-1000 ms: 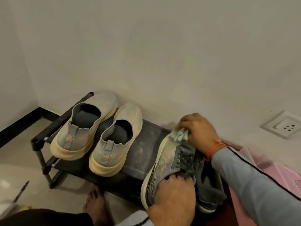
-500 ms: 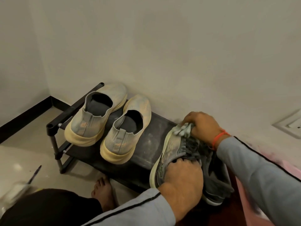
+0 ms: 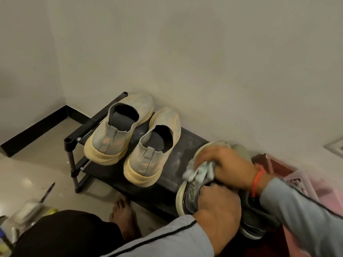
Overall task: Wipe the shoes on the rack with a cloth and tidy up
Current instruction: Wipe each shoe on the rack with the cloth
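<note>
Setting: pale wall corner with dark skirting, tiled floor (image 3: 37, 164).
Grey sneaker (image 3: 191, 193): tilted on its side at the right end of the black shoe rack (image 3: 172, 145).
Left hand (image 3: 217, 206): fingers curled over the sneaker's upper, grasping it.
Right hand (image 3: 228, 164): clenched around a crumpled pale cloth (image 3: 200, 171), pressing it on the sneaker's toe.
Slip-on pair (image 3: 133, 134): upright on the rack's left part, heels toward the camera, touching each other.
Pink basket (image 3: 304, 180): just beside the rack's right end.
Pen (image 3: 47, 191): on the floor, left.

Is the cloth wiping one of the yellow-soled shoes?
No, the right hand presses the cloth on the grey sneaker, held by the left hand.
</note>
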